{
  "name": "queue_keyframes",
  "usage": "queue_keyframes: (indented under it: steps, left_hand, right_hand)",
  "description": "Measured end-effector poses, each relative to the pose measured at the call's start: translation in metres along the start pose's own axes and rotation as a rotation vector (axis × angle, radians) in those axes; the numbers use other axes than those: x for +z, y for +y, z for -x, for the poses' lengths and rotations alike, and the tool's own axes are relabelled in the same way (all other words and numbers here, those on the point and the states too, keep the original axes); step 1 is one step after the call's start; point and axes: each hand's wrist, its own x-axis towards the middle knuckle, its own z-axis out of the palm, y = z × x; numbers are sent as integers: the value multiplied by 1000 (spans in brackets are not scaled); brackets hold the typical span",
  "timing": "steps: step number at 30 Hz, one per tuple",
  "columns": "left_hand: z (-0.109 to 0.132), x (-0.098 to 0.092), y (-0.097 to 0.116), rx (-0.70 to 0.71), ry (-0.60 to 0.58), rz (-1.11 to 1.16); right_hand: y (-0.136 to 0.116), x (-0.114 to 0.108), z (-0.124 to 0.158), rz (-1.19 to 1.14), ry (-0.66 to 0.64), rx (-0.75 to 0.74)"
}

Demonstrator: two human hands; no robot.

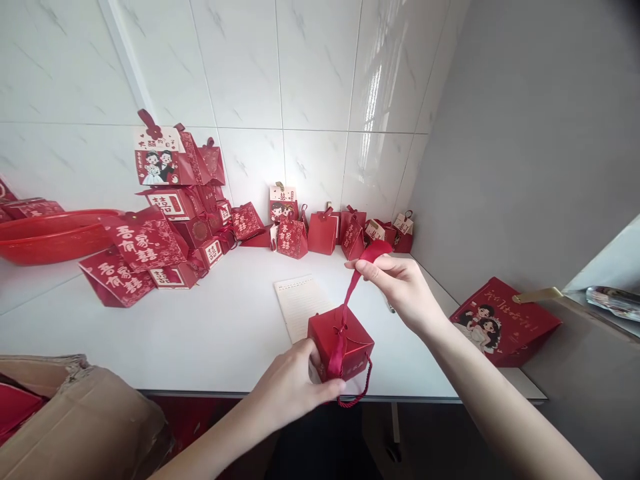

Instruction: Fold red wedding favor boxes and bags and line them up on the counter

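Observation:
A small red gift box (356, 337) is at the front edge of the white table (220, 340). My left hand (296, 380) grips its left side, thumb across the near face. From a knot on the lid rises a dark red ribbon (350, 290), and my right hand (395, 283) pinches its upper end between thumb and fingers, above and right of the box. A twisted red cord (367, 383) hangs in a loop from the right side of the box. Behind the box lies a lined notepad (300, 303), partly covered by it.
Stacked red boxes (173, 213) and a red basin (55, 233) stand at the left. More small boxes (323, 231) line the tiled wall. An open cardboard box (95, 420) is at the lower left. A red bag (515, 320) leans by the grey panel at the right.

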Motion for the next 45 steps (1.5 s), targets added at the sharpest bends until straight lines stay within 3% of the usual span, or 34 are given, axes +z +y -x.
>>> queue_keyframes:
  steps: [3, 5, 7, 11, 14, 18, 21, 23, 28, 38, 41, 45]
  left_hand:
    - [-1, 17, -3, 97, 135, -201]
    - [-1, 20, -5, 170, 114, -170]
    - [-1, 14, -7, 167, 18, -43]
    - [-2, -18, -4, -37, -295, 331]
    - [-9, -47, 7, 37, -359, 683]
    - [-28, -76, 34, 153, -221, 951]
    - [-44, -86, 54, 283, 25, 796]
    - [-54, -88, 66, 377, 123, 730]
    - [-66, -82, 85, 475, 39, 939]
    - [-62, -76, 92, 548, 6, 812]
    - [-56, -87, 83, 547, 86, 919]
    - [-46, -110, 51, 486, 162, 1003]
  right_hand:
    - [2, 1, -1, -11, 12, -56]
    - [4, -1, -1, -32, 25, -60]
    - [5, -3, -1, -59, 49, -44]
    - [8, -9, -2, -85, 83, -8]
    - [11, -9, -5, -111, 86, 46]
    - [12, -2, -10, -230, 79, 89]
    - [11, 1, -13, -262, 55, 60]
    - [10, 2, -14, -276, 39, 28]
    - [10, 2, -16, -325, -5, 3]
    - [11, 2, -17, -310, -1, 19]
    - [8, -13, -13, -273, 4, 24]
    - [8, -46, -3, -297, -108, 128]
